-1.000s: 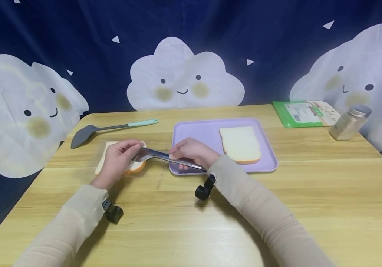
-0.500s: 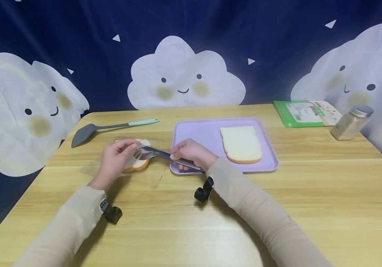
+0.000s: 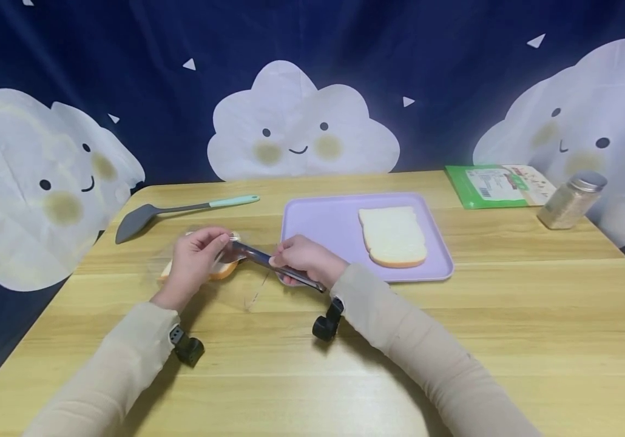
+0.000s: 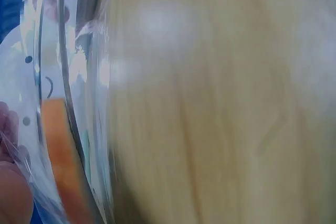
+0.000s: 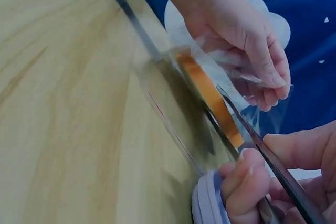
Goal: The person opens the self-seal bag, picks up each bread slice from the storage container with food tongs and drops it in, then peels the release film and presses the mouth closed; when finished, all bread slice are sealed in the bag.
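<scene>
My left hand [image 3: 191, 258] pinches the upper edge of a clear plastic bag [image 5: 278, 116], which holds a bread slice [image 3: 224, 271] with an orange-brown crust. From the right, my right hand [image 3: 312, 260] grips metal tongs [image 3: 260, 256], their tips reaching into the bag at the slice. In the right wrist view the tongs' two arms lie on either side of the crust [image 5: 207, 98]. The left hand hides part of the slice in the head view. Another bread slice [image 3: 393, 237] lies flat on the right half of a purple tray [image 3: 318, 212].
A spatula [image 3: 140, 220] with a mint handle lies at the back left of the wooden table [image 3: 312, 364]. At the back right are a green-and-white packet [image 3: 495, 185] and a glass jar [image 3: 570, 203] with a metal lid. The tray's left edge is close to the bag.
The right hand and tongs have shifted slightly left and toward the front edge. The bagged slice moved right, then back left. The left hand still pinches the bag.
</scene>
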Demonstrator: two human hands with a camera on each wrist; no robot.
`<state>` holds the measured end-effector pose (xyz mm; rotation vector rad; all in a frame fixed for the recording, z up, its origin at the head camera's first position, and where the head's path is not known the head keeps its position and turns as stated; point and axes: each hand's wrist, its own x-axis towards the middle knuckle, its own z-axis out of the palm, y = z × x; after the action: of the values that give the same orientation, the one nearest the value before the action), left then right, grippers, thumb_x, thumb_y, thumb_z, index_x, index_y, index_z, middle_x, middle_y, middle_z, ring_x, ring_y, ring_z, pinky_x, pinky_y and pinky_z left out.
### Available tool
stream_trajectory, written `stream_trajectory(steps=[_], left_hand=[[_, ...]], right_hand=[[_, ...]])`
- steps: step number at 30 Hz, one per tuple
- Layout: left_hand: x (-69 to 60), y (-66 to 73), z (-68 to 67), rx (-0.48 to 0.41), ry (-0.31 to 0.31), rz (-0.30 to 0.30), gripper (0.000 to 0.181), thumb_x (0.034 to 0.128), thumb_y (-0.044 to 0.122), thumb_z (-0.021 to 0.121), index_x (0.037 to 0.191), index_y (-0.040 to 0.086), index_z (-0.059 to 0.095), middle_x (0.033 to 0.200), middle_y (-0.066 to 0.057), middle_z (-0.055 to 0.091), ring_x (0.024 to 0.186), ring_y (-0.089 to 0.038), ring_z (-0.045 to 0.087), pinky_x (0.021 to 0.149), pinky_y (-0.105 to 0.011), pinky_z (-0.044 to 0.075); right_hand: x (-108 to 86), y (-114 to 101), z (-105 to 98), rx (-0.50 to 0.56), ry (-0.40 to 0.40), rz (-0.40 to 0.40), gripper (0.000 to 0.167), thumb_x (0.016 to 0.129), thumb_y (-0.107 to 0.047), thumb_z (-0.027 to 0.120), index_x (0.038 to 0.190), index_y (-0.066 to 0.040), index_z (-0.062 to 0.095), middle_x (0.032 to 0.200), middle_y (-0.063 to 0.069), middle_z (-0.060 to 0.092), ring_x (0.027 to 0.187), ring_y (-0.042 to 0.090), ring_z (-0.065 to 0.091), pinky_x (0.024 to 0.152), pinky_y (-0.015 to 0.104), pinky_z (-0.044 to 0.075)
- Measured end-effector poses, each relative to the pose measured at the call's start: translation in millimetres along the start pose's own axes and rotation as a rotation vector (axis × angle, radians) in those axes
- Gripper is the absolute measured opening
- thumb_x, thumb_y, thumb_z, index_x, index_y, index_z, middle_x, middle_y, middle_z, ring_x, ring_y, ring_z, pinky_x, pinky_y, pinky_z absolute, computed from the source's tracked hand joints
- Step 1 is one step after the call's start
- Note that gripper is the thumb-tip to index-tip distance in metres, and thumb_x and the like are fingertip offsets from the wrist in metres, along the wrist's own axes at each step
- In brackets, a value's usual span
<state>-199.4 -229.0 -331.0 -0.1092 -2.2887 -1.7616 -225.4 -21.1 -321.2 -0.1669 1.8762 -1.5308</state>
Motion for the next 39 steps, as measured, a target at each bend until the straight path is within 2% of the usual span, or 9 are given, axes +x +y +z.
stream_trajectory(steps=[7, 12, 17, 21, 24, 26, 31, 34, 39], left_hand=[[1.4, 0.1, -4.7, 0.201, 0.089, 0.028, 0.025, 0.09, 0.018, 0.061, 0.098, -0.004, 0.067, 0.076, 0.016, 0.063, 0.072, -0.001, 0.057, 0.066, -0.013, 0.046], [4.6, -1.2, -4.3, 0.174, 0.134, 0.047, 0.022, 0.0895, 0.015, 0.062, 0.098, -0.005, 0.067, 0.075, 0.015, 0.064, 0.068, -0.005, 0.055, 0.061, -0.013, 0.043], [2.8, -1.9, -0.5, 0.16, 0.137, 0.074, 0.021, 0.0887, 0.014, 0.063, 0.094, -0.006, 0.067, 0.07, 0.011, 0.064, 0.062, -0.008, 0.053, 0.056, -0.014, 0.042], [0.1, -0.6, 0.6, 0.136, 0.134, 0.044, 0.023, 0.0896, 0.015, 0.062, 0.096, -0.006, 0.066, 0.071, 0.009, 0.062, 0.064, -0.006, 0.051, 0.055, -0.015, 0.043], [0.1, -0.3, 2.7, 0.102, 0.155, 0.027, 0.024, 0.0893, 0.016, 0.062, 0.098, -0.007, 0.065, 0.073, 0.013, 0.062, 0.066, -0.004, 0.051, 0.055, -0.015, 0.043], [0.9, -0.6, 4.3, 0.095, 0.161, 0.023, 0.025, 0.089, 0.015, 0.063, 0.099, -0.007, 0.065, 0.073, 0.015, 0.063, 0.066, -0.005, 0.051, 0.056, -0.015, 0.043], [2.1, -1.9, 6.6, 0.075, 0.158, 0.018, 0.022, 0.0894, 0.013, 0.062, 0.098, -0.007, 0.065, 0.073, 0.018, 0.062, 0.067, -0.004, 0.052, 0.058, -0.015, 0.043], [2.8, -2.1, 8.1, 0.062, 0.153, 0.002, 0.023, 0.0899, 0.015, 0.061, 0.099, -0.006, 0.065, 0.075, 0.02, 0.063, 0.069, -0.004, 0.052, 0.061, -0.015, 0.043], [1.8, -1.9, 6.9, 0.148, 0.125, -0.063, 0.026, 0.0908, 0.021, 0.06, 0.102, -0.002, 0.065, 0.079, 0.01, 0.063, 0.069, -0.004, 0.051, 0.057, -0.016, 0.043]], right_hand=[[-10.9, 4, -12, -0.078, -0.083, -0.007, 0.021, 0.093, -0.008, 0.051, 0.106, 0.008, 0.057, 0.067, 0.011, 0.056, 0.046, 0.012, 0.049, 0.043, 0.019, 0.043], [-17.2, 6, -17, -0.103, -0.091, -0.005, 0.018, 0.092, -0.004, 0.051, 0.102, 0.008, 0.059, 0.071, 0.01, 0.058, 0.046, 0.011, 0.049, 0.043, 0.02, 0.043], [-15.6, 10, -16, -0.085, -0.031, -0.012, 0.018, 0.089, 0.0, 0.053, 0.105, 0.007, 0.058, 0.074, 0.011, 0.061, 0.043, 0.011, 0.047, 0.04, 0.019, 0.041], [-17.2, 10, -14, -0.102, 0.049, -0.047, 0.018, 0.087, 0.001, 0.055, 0.104, 0.006, 0.059, 0.07, 0.009, 0.058, 0.042, 0.012, 0.047, 0.039, 0.02, 0.04], [-16.3, 8, -12, -0.178, 0.087, -0.072, 0.013, 0.087, 0.0, 0.056, 0.098, 0.004, 0.059, 0.067, 0.007, 0.056, 0.043, 0.012, 0.046, 0.04, 0.021, 0.04], [-15.4, 7, -10, -0.214, 0.084, -0.073, 0.01, 0.087, -0.001, 0.056, 0.096, 0.003, 0.059, 0.066, 0.007, 0.057, 0.043, 0.012, 0.046, 0.04, 0.021, 0.04], [-13.3, 6, -8, -0.146, 0.07, -0.057, 0.011, 0.088, -0.001, 0.056, 0.097, 0.002, 0.059, 0.068, 0.008, 0.058, 0.042, 0.013, 0.045, 0.039, 0.022, 0.04], [-11.3, 6, -7, -0.163, 0.061, -0.073, 0.008, 0.089, -0.001, 0.055, 0.095, 0.002, 0.058, 0.066, 0.008, 0.057, 0.042, 0.012, 0.045, 0.04, 0.022, 0.039], [-10.6, 4, -4, -0.197, 0.015, -0.08, 0.006, 0.089, -0.002, 0.054, 0.092, 0.003, 0.057, 0.063, 0.008, 0.056, 0.042, 0.013, 0.046, 0.04, 0.022, 0.04]])
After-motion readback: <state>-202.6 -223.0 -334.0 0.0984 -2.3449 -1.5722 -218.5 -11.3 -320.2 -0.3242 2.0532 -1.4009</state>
